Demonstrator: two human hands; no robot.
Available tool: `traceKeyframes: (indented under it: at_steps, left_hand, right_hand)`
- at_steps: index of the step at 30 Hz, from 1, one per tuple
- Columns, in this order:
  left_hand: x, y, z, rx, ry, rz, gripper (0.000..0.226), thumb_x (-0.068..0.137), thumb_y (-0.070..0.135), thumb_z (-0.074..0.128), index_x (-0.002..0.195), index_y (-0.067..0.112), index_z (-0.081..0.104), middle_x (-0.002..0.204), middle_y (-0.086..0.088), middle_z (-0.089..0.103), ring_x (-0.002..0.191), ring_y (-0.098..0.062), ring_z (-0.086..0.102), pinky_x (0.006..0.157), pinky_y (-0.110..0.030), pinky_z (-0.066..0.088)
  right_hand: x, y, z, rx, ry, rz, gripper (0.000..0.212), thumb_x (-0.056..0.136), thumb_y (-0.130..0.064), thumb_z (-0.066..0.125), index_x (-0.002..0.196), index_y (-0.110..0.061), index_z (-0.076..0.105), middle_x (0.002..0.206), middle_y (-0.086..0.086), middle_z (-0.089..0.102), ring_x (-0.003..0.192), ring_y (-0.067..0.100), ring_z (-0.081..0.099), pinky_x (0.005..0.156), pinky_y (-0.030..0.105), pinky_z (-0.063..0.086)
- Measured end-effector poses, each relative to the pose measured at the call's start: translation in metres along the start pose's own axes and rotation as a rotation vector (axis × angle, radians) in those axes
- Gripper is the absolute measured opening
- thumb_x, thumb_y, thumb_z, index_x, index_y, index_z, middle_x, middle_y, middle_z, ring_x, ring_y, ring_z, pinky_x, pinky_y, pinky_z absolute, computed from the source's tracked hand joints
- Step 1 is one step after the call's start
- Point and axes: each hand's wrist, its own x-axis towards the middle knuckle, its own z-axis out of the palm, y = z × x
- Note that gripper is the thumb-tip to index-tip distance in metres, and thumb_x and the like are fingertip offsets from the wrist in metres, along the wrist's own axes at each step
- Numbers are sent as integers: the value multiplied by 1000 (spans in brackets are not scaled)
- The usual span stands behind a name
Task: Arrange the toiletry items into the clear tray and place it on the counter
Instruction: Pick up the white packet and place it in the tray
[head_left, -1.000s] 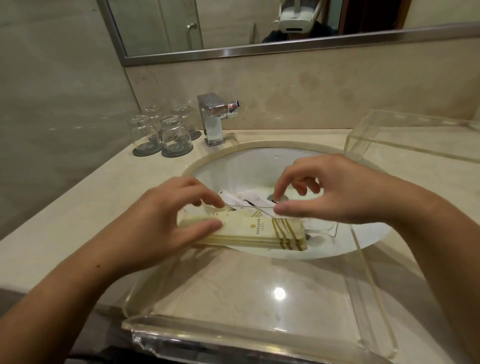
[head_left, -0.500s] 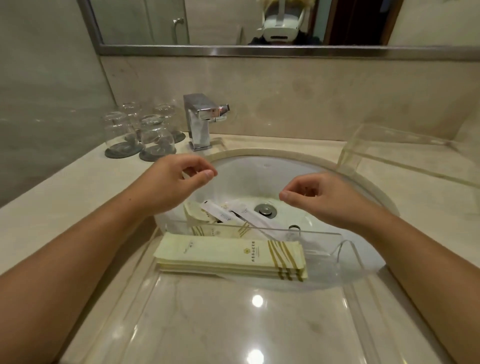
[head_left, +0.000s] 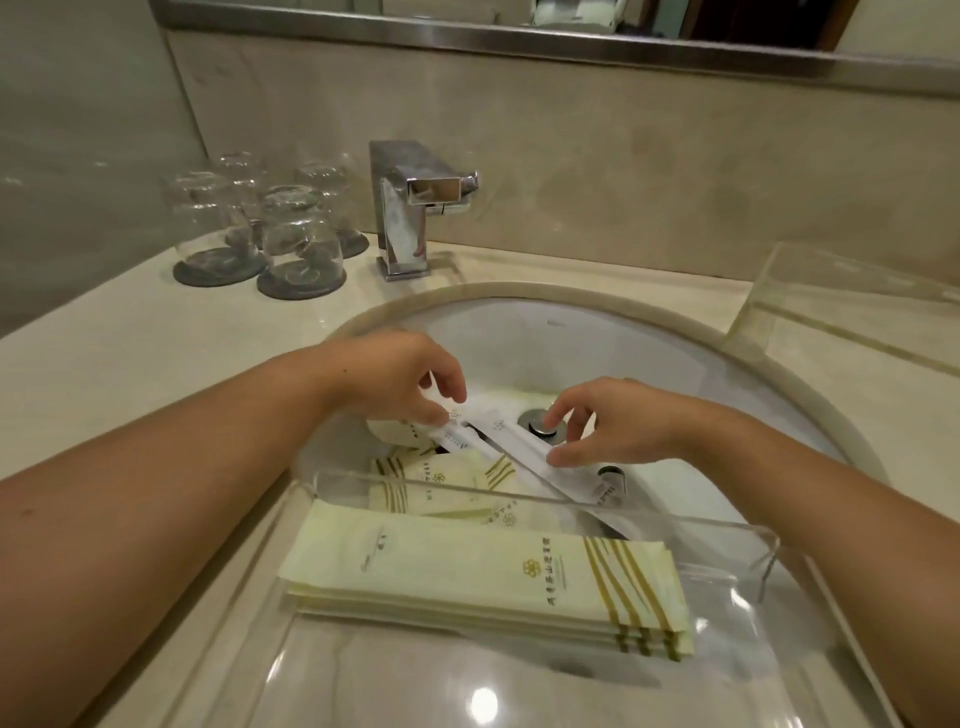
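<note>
Hands reach into the white sink basin (head_left: 675, 364) in the head view, the only view there is. The left hand (head_left: 395, 379), at about 10 o'clock from the frame's centre, has its fingers curled, thumb and forefinger pinching the far end of a white sachet (head_left: 460, 434). The right hand (head_left: 613, 426), at about 2 o'clock, is half closed, its thumb and fingers pinched on a second long white sachet (head_left: 524, 452) that slants down toward 4 o'clock. The drain plug (head_left: 540, 420) sits just behind the right fingertips. Small cream packets (head_left: 441, 478) with gold stripes lie in the basin below the hands. The clear tray (head_left: 717, 540) spans the basin's near edge at 6 o'clock, holding a stack of long cream packets (head_left: 467, 577) against its far wall. On the counter (head_left: 104, 364), upturned glasses (head_left: 296, 239) stand on dark coasters at 10 o'clock, the chrome faucet (head_left: 410, 208) at 12 o'clock, and a second clear tray (head_left: 831, 312) at 2 o'clock.
</note>
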Motion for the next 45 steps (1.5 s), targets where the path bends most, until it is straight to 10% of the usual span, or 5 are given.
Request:
traceKeyframes:
  at_steps: [11, 18, 29, 45]
  left_hand:
    - [13, 5, 3, 93, -220, -68, 47, 84, 36, 77, 129, 40, 62, 116, 22, 66, 108, -10, 60, 95, -32, 52]
    - [14, 6, 5, 113, -226, -78, 42, 86, 35, 78, 125, 38, 64, 103, 20, 67, 93, -5, 60, 78, -27, 49]
    - [15, 6, 2, 96, -97, -57, 41, 90, 29, 75, 126, 39, 60, 97, 19, 65, 82, 0, 53, 64, -22, 37]
    - [-15, 16, -22, -185, 258, 2, 96, 87, 30, 79, 161, 32, 18, 101, 15, 67, 92, -2, 58, 75, -13, 42]
  right_hand:
    - [-3, -2, 8, 16, -122, 44, 70, 78, -44, 83, 139, -41, 50, 114, -14, 67, 98, 11, 68, 93, 35, 58]
    - [-4, -2, 7, 57, -102, 47, 63, 82, -36, 81, 138, -43, 51, 106, -17, 66, 93, 10, 70, 85, 32, 60]
    - [-5, 10, -5, 146, 27, 56, 44, 88, -33, 76, 129, -36, 62, 106, -11, 68, 91, 10, 69, 74, 28, 60]
    - [-18, 5, -18, 317, 311, -219, 17, 98, -26, 62, 107, -35, 73, 97, -13, 72, 87, 17, 67, 82, 42, 57]
